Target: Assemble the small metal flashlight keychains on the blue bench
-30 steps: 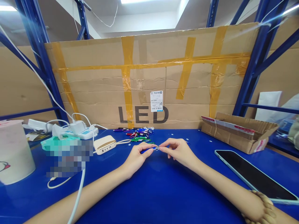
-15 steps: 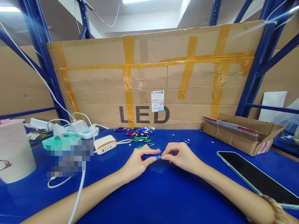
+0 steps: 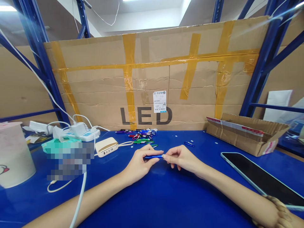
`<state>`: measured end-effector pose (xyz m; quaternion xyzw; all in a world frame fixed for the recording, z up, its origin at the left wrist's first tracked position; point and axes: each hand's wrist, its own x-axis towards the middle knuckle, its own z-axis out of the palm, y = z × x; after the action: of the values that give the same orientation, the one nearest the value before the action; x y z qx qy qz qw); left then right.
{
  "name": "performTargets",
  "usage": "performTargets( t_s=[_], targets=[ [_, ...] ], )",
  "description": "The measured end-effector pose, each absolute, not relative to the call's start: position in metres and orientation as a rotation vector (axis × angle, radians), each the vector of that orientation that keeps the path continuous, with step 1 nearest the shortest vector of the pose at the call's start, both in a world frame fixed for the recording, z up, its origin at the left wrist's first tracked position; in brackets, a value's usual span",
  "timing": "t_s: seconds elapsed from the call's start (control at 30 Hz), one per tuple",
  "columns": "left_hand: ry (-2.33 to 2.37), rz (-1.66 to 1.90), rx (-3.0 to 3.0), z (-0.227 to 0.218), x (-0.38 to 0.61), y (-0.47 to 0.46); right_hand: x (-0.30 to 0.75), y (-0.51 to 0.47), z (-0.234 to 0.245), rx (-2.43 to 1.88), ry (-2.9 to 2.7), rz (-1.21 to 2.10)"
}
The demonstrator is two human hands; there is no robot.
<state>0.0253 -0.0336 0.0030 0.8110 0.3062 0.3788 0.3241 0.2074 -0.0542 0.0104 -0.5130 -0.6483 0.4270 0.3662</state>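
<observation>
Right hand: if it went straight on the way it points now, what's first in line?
The blue metal keychain flashlight held in the left hand. The right hand has its fingertips at the flashlight's end, apparently touching it, though depth is hard to judge from this view.

Power bank (image 3: 106, 147) left of the keychain flashlights (image 3: 142, 135), open carton (image 3: 247, 136) to their right, phone (image 3: 258, 177) before it

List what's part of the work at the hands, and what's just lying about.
Part of the work:
left hand
right hand
blue keychain torch
heap of keychain torches with carabiners
blue carabiner

Lying about:
gold power bank
power strip
cardboard box
tablet
plastic tub
</observation>
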Motion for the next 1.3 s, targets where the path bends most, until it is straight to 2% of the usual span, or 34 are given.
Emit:
performTargets(
  t_s=[0.57, 0.83, 1.3],
  targets=[
    [0.87, 1.064, 2.155, 0.001, 0.025, -0.026, 0.209, -0.045, 0.005, -1.322, -1.702, 0.922],
    [0.924, 1.041, 2.157, -0.001, 0.026, -0.026, 0.212, -0.041, 0.0, -1.285, -1.786, 0.705],
    [0.93, 0.992, 2.156, 0.003, 0.028, -0.029, 0.213, -0.043, 0.002, -1.224, -1.834, 0.738]
  ],
)
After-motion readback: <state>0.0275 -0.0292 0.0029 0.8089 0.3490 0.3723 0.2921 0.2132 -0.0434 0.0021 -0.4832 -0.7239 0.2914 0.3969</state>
